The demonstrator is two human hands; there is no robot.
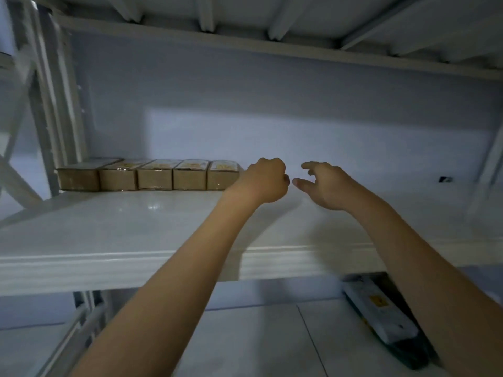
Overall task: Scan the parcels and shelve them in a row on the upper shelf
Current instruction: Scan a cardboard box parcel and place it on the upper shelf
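Observation:
Several brown cardboard parcels (155,178) stand side by side in a row at the back left of the white upper shelf (122,227). My left hand (262,182) is a loose fist just right of the last parcel (221,176), and I see nothing in it. My right hand (325,186) hovers beside it with thumb and fingers spread and slightly bent, holding nothing. Both forearms reach up over the shelf's front edge.
A white and dark flat package (381,314) lies on the lower level at the right. The shelf's upright frame (51,110) stands at the left, another shelf board (245,44) runs overhead. A small dark object (445,179) sits at the far right.

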